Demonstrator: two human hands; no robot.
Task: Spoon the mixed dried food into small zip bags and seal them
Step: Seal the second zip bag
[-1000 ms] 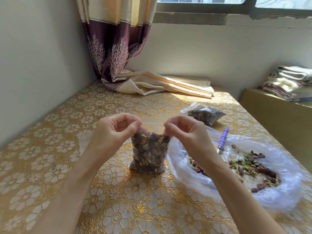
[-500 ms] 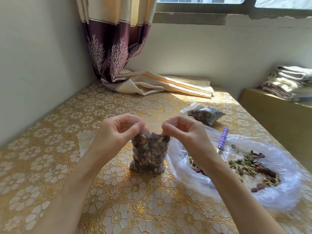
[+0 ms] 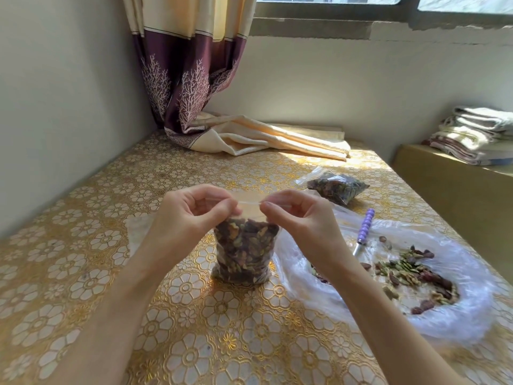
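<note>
The hands have moved apart; left hand (image 3: pixel 191 215) and right hand (image 3: pixel 298 218) pinch the zip bag (image 3: pixel 244 254) top to press it closed.

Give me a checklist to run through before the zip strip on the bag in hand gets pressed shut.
1. Left hand pinches the strip of the zip bag: ok.
2. Right hand pinches the strip's other end: ok.
3. Bag's base rests upright on the table: ok.
4. Food level sits below the strip: ok.
5. Strip sealed along its whole length: cannot tell.
6. Filled bag and spoon lie apart from the hands: ok.
</note>
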